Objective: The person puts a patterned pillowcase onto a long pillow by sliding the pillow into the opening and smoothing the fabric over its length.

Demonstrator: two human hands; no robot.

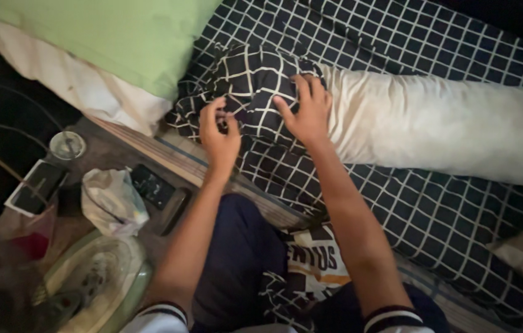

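Both hands, left (219, 131) and right (306, 110), gripping checked pillowcase (255, 80) over long cream pillow (434, 123).

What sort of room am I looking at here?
Most likely a bedroom: a mattress under a dark checked sheet, a green pillow, and a long white bolster half inside a matching checked cover that both hands grip.
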